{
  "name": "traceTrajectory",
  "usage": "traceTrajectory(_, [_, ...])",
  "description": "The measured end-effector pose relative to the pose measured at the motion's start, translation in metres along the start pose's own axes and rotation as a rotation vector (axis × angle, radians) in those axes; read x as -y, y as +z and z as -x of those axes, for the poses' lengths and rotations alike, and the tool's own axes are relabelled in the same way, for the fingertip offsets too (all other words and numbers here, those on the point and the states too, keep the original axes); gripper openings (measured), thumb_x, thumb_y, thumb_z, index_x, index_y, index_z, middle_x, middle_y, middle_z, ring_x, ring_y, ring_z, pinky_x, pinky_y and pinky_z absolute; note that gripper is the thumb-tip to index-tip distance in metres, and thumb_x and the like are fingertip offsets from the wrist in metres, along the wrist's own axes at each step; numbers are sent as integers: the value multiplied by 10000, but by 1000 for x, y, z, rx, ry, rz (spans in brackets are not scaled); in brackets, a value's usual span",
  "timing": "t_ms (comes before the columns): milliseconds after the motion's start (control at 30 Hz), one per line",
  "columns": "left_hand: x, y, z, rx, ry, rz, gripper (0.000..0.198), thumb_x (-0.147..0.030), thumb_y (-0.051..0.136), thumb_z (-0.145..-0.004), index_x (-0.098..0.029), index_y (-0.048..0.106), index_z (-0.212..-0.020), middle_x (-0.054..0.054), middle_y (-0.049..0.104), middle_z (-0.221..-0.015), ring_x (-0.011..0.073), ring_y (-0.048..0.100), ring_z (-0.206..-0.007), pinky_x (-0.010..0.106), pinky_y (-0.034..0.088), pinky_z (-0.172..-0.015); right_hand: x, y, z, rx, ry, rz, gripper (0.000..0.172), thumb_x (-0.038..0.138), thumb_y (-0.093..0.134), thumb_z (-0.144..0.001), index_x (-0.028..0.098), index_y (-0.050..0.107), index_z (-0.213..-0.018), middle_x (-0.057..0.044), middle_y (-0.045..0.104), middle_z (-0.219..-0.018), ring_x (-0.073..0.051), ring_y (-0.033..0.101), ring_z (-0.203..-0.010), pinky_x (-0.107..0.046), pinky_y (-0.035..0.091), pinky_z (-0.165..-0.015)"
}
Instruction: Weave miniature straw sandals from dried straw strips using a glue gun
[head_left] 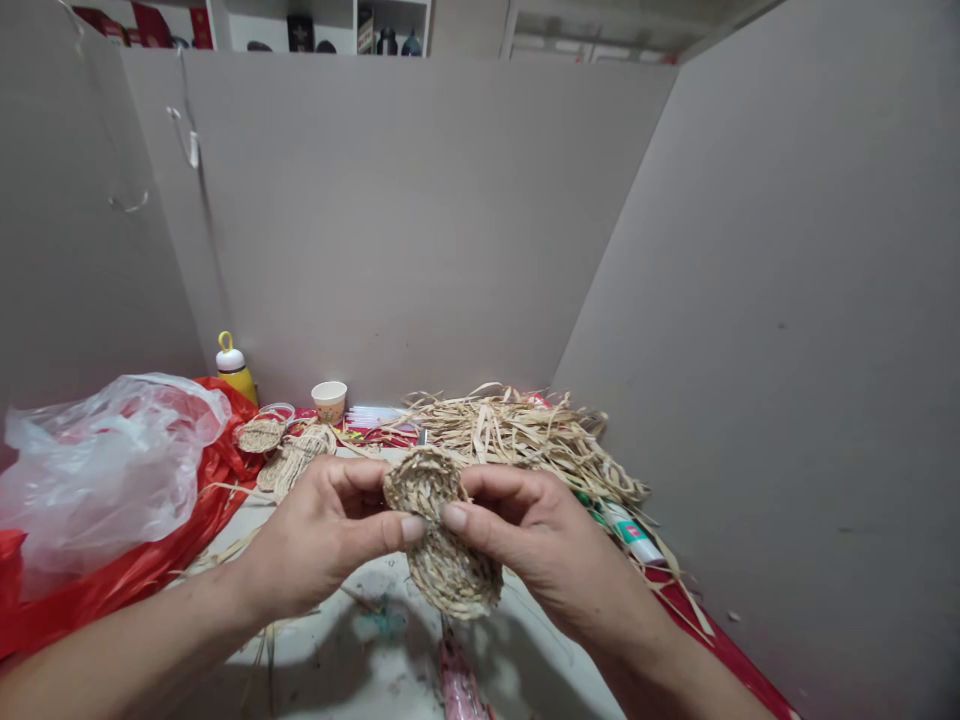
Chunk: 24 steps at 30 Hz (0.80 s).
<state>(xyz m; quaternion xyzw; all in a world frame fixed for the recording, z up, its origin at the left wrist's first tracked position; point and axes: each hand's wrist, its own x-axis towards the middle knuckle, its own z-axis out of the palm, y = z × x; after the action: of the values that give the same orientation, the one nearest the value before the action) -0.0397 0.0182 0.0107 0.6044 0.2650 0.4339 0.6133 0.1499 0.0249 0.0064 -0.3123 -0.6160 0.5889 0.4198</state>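
A small woven straw piece [454,570], shaped like two joined rounds, is held up above the table in the middle of the head view. My left hand [330,530] pinches its left side, thumb on the near face and fingers behind. From the right, my right hand [532,535] grips the same piece, its thumb pressed at the narrow waist. Both hands' fingertips behind the weave are hidden. Below the piece lies a pink-handled tool [459,680], its kind unclear from here.
Loose dry straw strips [517,430] are heaped at the back right, beside a white and green tube [634,535]. At back left are coiled straw braids [304,460], a paper cup [329,402] and a yellow bottle [237,375]. Plastic bags [112,470] cover the left. Grey partitions [397,220] enclose the table.
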Motion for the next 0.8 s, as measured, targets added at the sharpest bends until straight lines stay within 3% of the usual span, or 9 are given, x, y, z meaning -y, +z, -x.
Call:
traceTrajectory(300, [14,-2,-12,-171,-8,-3,182,-239,792,-700,-147,690,-820,6,659,-733,120,576,-678,247,474,-654,-6,-10,-7,-117,-30,46,155,301,732,-745,182,658,-678,47,524,-567,-77,401,-497,-216,301,-471])
traceTrajectory(467, [14,-11,-11,-114,-4,12,155,-232,770,-730,-134,683,-815,17,660,-737,118,594,-671,263,486,-673,-10,-14,-9,-124,-56,-46,103,281,750,-757,199,712,-707,32,611,-625,-82,486,-547,-213,379,-537])
traceTrajectory(800, [14,-10,-11,-103,-13,-51,128,-246,756,-739,-131,717,-781,13,642,-708,109,553,-654,254,463,-662,-5,-9,-3,-114,-56,-4,124,287,738,-765,182,704,-707,26,593,-607,-80,466,-529,-216,352,-510])
